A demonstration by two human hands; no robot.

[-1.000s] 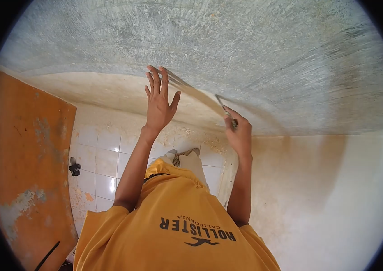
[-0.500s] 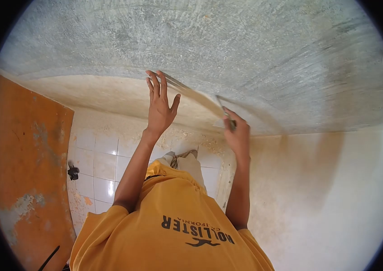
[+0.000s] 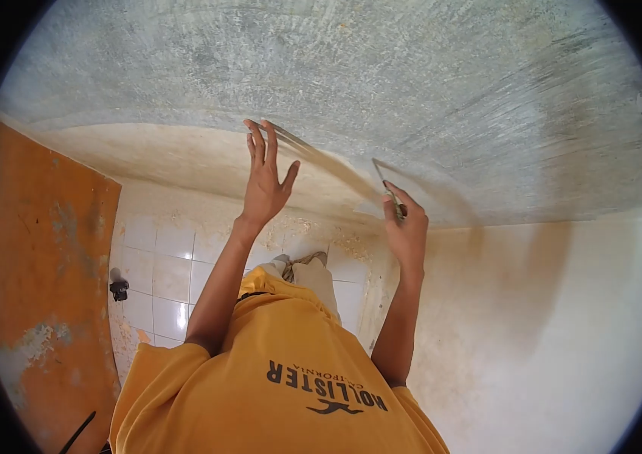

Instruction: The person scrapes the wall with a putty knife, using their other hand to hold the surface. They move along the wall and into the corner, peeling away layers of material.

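My left hand (image 3: 265, 184) is open, fingers spread, its fingertips against the wall (image 3: 298, 76) where grey scraped surface meets a cream-coloured layer. In my right hand (image 3: 407, 229) is a scraper (image 3: 378, 172), held by its handle with the index finger stretched along it. The scraper's thin blade edge lies at the wall, close to the border between the grey area and the cream layer. My fingers and palm hide most of the handle. Long shadows of the hands fall across the wall.
An orange wall with peeled patches (image 3: 49, 250) stands at left, a pale wall (image 3: 533, 325) at right. Below, paint flakes lie on the white floor tiles (image 3: 173, 276) around my feet. A small black object (image 3: 118, 290) sits on the floor by the orange wall.
My right hand and the scraper have shifted slightly right and down. My left hand stays nearly in place with its fingers spread.
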